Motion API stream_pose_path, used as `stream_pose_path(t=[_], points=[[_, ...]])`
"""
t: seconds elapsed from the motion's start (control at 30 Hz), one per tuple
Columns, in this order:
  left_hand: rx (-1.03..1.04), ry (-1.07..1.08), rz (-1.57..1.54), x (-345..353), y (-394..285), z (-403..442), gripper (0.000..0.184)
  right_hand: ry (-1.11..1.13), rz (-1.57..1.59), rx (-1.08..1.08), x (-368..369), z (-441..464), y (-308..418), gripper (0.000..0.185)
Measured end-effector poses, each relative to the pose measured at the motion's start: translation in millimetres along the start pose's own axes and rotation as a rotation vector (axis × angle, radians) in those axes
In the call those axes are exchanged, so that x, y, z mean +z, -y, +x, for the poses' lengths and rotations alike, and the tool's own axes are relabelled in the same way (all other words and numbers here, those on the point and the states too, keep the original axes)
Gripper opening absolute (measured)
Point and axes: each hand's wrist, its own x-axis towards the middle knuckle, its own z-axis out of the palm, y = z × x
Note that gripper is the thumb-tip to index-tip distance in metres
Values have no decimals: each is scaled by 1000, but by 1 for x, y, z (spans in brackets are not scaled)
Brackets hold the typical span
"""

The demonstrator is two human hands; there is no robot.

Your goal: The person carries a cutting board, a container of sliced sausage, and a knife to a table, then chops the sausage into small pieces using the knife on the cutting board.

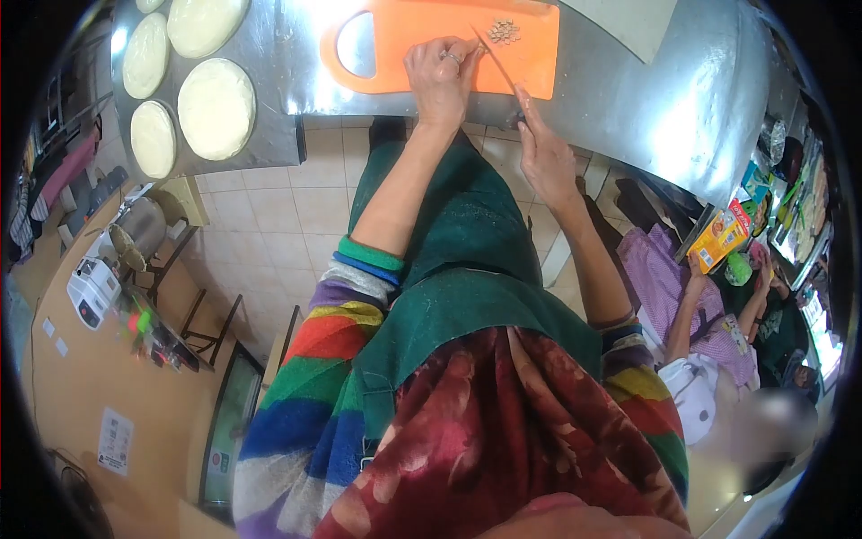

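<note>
An orange cutting board [400, 36] lies on the metal table, with a cut-out handle at its left end. My left hand [440, 76], with a ring on one finger, rests on the board, its fingers closed at the knife's blade. Whatever they pinch is small and mostly covered by the fingertips. In my right hand [548, 162] is a knife [499, 61], its blade slanting up and left over the board, one finger stretched along its back. Small tan slices [504, 32] lie in a little pile just right of the blade's tip.
Several flat rounds of dough [215, 110] lie on the metal table [628, 117] to the left. A pale sheet [628, 22] is at the far right. At right, another person in a purple checked garment [660, 278] holds a yellow packet [721, 237]. A mixer [94, 286] stands at left.
</note>
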Motion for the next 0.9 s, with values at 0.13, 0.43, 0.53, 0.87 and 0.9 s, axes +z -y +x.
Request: stream_pose_path(t=[0.13,0.43,0.53,0.87,0.9], points=[[18,-42,-46,0,-1,0,15,88,31,83,-3,-1,12,56],[43,-42,-14,1,-1,-1,16,36,119,16,0,5,5,58],[38,-40,-6,2,-1,-1,15,13,134,-10,-2,7,2,58],[20,-28,11,1,-2,-2,17,44,44,66,-4,6,4,57],[21,-32,2,1,-2,-1,17,38,46,55,-3,7,6,57]])
